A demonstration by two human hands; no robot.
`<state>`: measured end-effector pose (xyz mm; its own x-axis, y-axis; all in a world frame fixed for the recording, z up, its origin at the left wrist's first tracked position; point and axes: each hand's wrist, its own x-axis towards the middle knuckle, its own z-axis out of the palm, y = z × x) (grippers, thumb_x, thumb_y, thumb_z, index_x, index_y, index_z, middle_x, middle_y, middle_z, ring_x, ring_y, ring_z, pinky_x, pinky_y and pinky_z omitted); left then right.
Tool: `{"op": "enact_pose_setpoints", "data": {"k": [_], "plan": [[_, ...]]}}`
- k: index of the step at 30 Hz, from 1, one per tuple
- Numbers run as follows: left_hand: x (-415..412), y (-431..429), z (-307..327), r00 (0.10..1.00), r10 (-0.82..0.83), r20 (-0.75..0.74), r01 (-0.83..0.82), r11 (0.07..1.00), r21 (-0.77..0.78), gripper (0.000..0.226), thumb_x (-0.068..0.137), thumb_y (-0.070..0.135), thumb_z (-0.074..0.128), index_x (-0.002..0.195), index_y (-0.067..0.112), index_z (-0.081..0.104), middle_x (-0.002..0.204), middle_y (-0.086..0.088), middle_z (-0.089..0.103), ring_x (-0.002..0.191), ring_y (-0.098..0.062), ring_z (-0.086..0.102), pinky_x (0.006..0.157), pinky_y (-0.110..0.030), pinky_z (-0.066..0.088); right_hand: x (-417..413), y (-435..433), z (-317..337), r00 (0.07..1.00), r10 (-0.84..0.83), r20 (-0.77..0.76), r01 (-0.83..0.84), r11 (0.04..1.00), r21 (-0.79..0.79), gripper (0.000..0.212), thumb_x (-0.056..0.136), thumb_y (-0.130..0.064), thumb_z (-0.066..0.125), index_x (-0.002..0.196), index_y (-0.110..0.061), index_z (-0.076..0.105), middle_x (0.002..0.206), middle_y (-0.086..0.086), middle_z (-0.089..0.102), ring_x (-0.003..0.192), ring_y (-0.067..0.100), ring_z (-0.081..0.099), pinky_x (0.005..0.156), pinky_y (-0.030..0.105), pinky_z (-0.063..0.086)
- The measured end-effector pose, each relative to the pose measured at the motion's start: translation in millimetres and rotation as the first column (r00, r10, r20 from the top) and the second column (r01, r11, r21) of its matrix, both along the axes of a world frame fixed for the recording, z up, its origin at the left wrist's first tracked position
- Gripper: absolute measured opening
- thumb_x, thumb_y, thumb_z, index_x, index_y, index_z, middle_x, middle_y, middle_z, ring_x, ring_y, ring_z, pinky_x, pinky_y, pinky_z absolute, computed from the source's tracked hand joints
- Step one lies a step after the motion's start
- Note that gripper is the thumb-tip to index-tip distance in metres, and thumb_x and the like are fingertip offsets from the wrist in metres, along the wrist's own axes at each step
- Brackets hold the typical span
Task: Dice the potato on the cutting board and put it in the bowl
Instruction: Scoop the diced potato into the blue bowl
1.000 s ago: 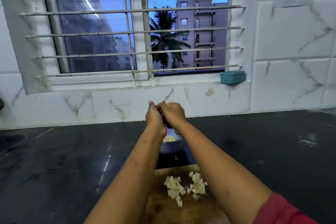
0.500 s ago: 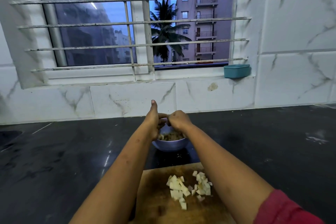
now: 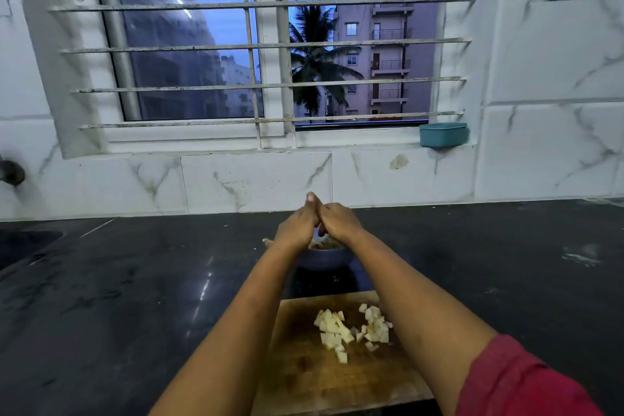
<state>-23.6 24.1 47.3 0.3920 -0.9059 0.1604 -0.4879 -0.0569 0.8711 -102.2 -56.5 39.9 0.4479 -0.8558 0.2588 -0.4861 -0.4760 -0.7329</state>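
So it's a dark glossy countertop (image 3: 118, 297) with a white marble-look tiled wall (image 3: 236, 179) behind the bowl (image 3: 326, 260), and above that a window (image 3: 263, 44) with five horizontal bars across it, dusk sky and apartment blocks outside. Both hands are right over the bowl, pressed against each other. The left hand (image 3: 297, 226) has its fingers stretched out, tips pointing up, flat against the right hand (image 3: 337, 221). The right hand's fingers bend down toward the bowl and are hidden, so I can't tell if it's got anything in it. There's a red sleeve (image 3: 513, 385) on the right arm. Some pale bits show inside the bowl between the wrists. The rest of the diced potato (image 3: 337, 331) sits on the wooden cutting board (image 3: 304, 378) just on the near side of the bowl, in two loose clumps, too many little cubes to count. Count-wise: one bowl, one board, one teal tub (image 3: 443, 134) on the sill up and right of the bowl.
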Motion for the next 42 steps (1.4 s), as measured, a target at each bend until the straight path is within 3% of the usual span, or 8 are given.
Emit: {"op": "enact_pose_setpoints", "data": {"k": [4, 12, 20, 24, 28, 31, 34, 42], "plan": [[1, 0, -23, 0.971, 0.078, 0.226, -0.055, 0.993, -0.106, 0.055, 0.099, 0.051, 0.024, 0.124, 0.014, 0.057, 0.122, -0.015, 0.061, 0.109, -0.032, 0.058, 0.093, -0.039, 0.044, -6, 1, 4, 0.972, -0.042, 0.23, 0.07, 0.991, -0.113, 0.06, 0.101, -0.05, 0.033, 0.068, -0.006, 0.058, 0.063, 0.004, 0.06, 0.066, 0.025, 0.061, 0.067, 0.037, 0.049], [-14, 12, -31, 0.739, 0.338, 0.582, -0.283, 0.941, -0.187, 0.035, 0.1, 0.039, 0.038, 0.108, 0.009, 0.052, 0.102, -0.011, 0.063, 0.094, -0.028, 0.061, 0.068, -0.032, 0.038, -13, 20, 7, 0.987, -0.057, 0.15, 0.07, 0.994, -0.081, 0.078, 0.092, -0.07, 0.021, 0.067, -0.007, 0.059, 0.076, 0.007, 0.066, 0.075, 0.022, 0.061, 0.076, 0.036, 0.046], [-20, 29, -32, 0.684, 0.394, 0.614, -0.307, 0.919, -0.248, 0.044, 0.099, 0.049, 0.033, 0.105, 0.011, 0.055, 0.099, -0.012, 0.065, 0.09, -0.03, 0.062, 0.065, -0.033, 0.038, -65, 50, 21, 0.95, 0.198, 0.24, -0.222, 0.972, 0.074, 0.05, 0.098, -0.052, 0.039, 0.074, -0.013, 0.059, 0.051, -0.005, 0.038, 0.045, 0.008, 0.031, 0.047, 0.022, 0.025], [-17, 43, -36, 0.794, 0.386, 0.469, -0.236, 0.908, -0.347, 0.035, 0.097, 0.045, 0.04, 0.096, 0.014, 0.056, 0.091, -0.007, 0.065, 0.085, -0.026, 0.061, 0.063, -0.031, 0.04, -97, 69, 5, 0.935, 0.351, -0.046, -0.346, 0.935, 0.079, 0.027, 0.095, -0.03, 0.059, 0.076, -0.011, 0.063, 0.062, -0.001, 0.051, 0.054, 0.007, 0.045, 0.052, 0.02, 0.037], [-13, 64, -44, 0.949, 0.304, -0.085, -0.31, 0.842, -0.443, 0.02, 0.097, 0.029, 0.047, 0.106, 0.014, 0.058, 0.106, -0.004, 0.06, 0.104, -0.025, 0.054, 0.082, -0.033, 0.042, -121, 91, -15, 0.917, 0.378, -0.127, -0.355, 0.919, 0.169, 0.015, 0.092, -0.025, 0.064, 0.091, -0.011, 0.066, 0.08, -0.003, 0.063, 0.071, 0.003, 0.058, 0.068, 0.018, 0.046], [-25, 83, -52, 0.861, 0.21, -0.462, -0.378, 0.874, -0.306, 0.024, 0.1, 0.03, 0.042, 0.117, 0.017, 0.051, 0.12, -0.004, 0.053, 0.104, -0.017, 0.047, 0.083, -0.029, 0.035, -128, 108, -39, 0.902, 0.246, -0.354, -0.233, 0.969, 0.079, 0.046, 0.091, -0.042, 0.061, 0.13, -0.02, 0.054, 0.122, -0.003, 0.058, 0.107, 0.007, 0.053, 0.091, 0.021, 0.04], [-37, 92, -58, 0.705, 0.092, -0.704, -0.322, 0.925, -0.202, 0.033, 0.101, 0.038, 0.037, 0.127, 0.019, 0.045, 0.118, -0.001, 0.049, 0.103, -0.016, 0.045, 0.083, -0.029, 0.036, -114, 126, -55, 0.906, 0.208, -0.368, -0.218, 0.976, 0.015, 0.074, 0.088, -0.055, 0.058, 0.147, -0.019, 0.033, 0.148, 0.0, 0.04, 0.131, 0.013, 0.04, 0.107, 0.027, 0.033], [-41, 94, -67, 0.629, -0.002, -0.777, -0.287, 0.929, -0.235, 0.021, 0.103, 0.033, 0.034, 0.108, 0.019, 0.048, 0.088, 0.01, 0.051, 0.089, -0.011, 0.052, 0.083, -0.032, 0.04, -68, 150, -68, 0.9, 0.29, -0.326, -0.372, 0.901, -0.225, 0.037, 0.091, -0.012, 0.053, 0.127, -0.02, 0.059, 0.121, 0.008, 0.058, 0.114, 0.021, 0.052, 0.101, 0.035, 0.04]]}}
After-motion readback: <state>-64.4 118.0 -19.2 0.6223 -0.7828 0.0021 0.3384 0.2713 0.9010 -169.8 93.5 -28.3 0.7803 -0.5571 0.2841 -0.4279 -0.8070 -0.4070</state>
